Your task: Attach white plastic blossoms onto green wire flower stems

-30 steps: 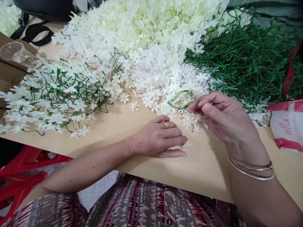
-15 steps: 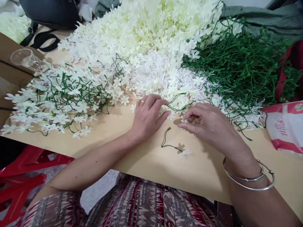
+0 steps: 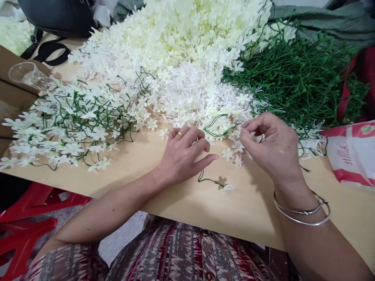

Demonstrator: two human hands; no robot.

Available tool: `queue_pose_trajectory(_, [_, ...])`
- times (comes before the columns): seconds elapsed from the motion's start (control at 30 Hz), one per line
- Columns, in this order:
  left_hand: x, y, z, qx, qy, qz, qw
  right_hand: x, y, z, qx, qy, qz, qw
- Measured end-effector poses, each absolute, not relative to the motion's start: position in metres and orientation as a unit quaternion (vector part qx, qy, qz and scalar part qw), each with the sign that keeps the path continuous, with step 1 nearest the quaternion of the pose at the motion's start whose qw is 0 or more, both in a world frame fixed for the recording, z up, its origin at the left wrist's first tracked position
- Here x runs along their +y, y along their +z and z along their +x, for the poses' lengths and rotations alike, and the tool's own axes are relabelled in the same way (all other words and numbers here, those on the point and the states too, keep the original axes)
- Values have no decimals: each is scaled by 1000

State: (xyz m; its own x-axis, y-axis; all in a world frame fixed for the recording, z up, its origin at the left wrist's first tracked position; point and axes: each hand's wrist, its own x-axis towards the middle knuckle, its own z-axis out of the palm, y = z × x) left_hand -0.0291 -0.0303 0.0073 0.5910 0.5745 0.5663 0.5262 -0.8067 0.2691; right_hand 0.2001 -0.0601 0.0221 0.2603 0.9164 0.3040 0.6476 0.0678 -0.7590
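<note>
My left hand (image 3: 187, 154) rests low over the table, its fingers loosely bent and the thumb held apart, with nothing visible in it. Under its thumb starts a bent green stem (image 3: 209, 180) that ends in a white flower (image 3: 227, 187) lying on the table. My right hand (image 3: 268, 146) is raised at the edge of the flower heap, thumb and forefinger pinched together. Whatever is between those fingertips is hidden. A looped green stem (image 3: 215, 134) lies between the hands, one end reaching towards the right fingertips. Loose white blossoms (image 3: 227, 154) lie below them.
A large heap of white flowers (image 3: 175, 47) covers the back. Green stems (image 3: 293, 78) pile up at right, beside a red-and-white packet (image 3: 356, 154). Flowers on stems (image 3: 88, 121) lie at left, near a clear plastic cup (image 3: 31, 76) and a black bag (image 3: 58, 15).
My right hand has moved right and slightly up, uncovering loose blossoms. My left hand has shifted slightly down, now covering the upper end of the bent stem.
</note>
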Motion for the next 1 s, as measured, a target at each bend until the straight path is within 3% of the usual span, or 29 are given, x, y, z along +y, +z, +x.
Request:
queue_pose_trajectory(0.23, [-28,4,-28,324,337,880,86,-49,15,213,-524,183,-633,540])
queue_pose_trajectory(0.33, [-31,9,-27,319,365,841,240,-56,19,198,-607,165,-565,535])
queue_pose_trajectory(0.47, [-31,15,-25,317,360,732,484,-67,17,172,-778,8,-443,445])
queue_pose_trajectory(0.6, [-25,13,-23,327,380,633,589,-69,12,165,-822,-30,-400,403])
queue_pose_trajectory(0.83, [-22,15,-24,372,415,591,583,-59,22,190,-701,-24,-546,458])
queue_pose_trajectory(1.0, [-18,12,-28,378,454,605,534,-60,28,207,-663,100,-654,349])
